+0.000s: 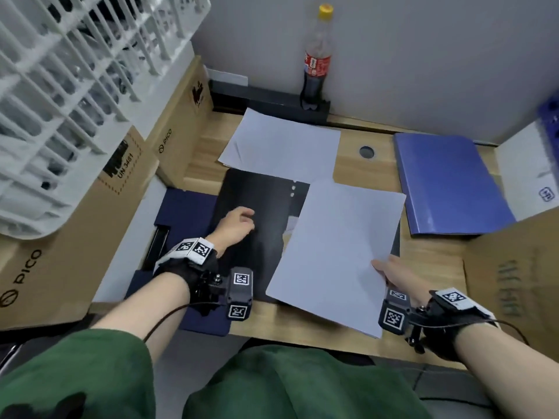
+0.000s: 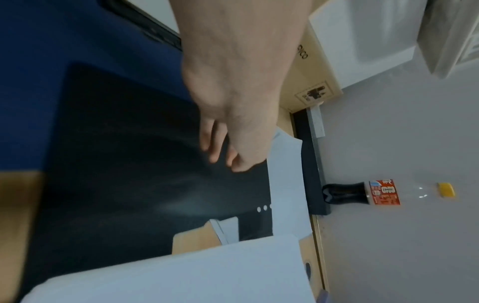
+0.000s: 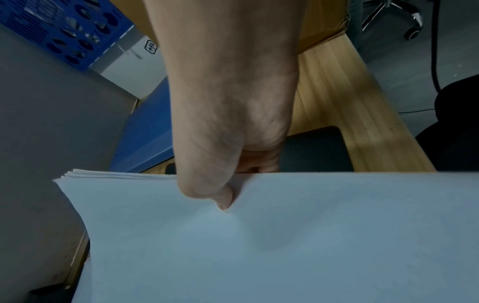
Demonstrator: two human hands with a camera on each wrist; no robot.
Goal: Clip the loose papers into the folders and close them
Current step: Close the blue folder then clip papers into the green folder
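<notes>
- Right hand (image 3: 228, 123) pinches the stack of white papers (image 1: 335, 252), thumb on top
- Left hand (image 1: 237, 226), fingers loosely curled and holding nothing, rests on the black folder (image 1: 257, 237) beneath its fingertips

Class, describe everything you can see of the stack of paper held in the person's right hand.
The stack of paper is several plain white, unprinted sheets, edges slightly fanned at one corner. The right hand pinches its right edge, thumb on top, fingers beneath, dimpling the top sheet. It lies tilted over the open dark folder, its near corner over the wooden desk. It is not clipped in.
</notes>
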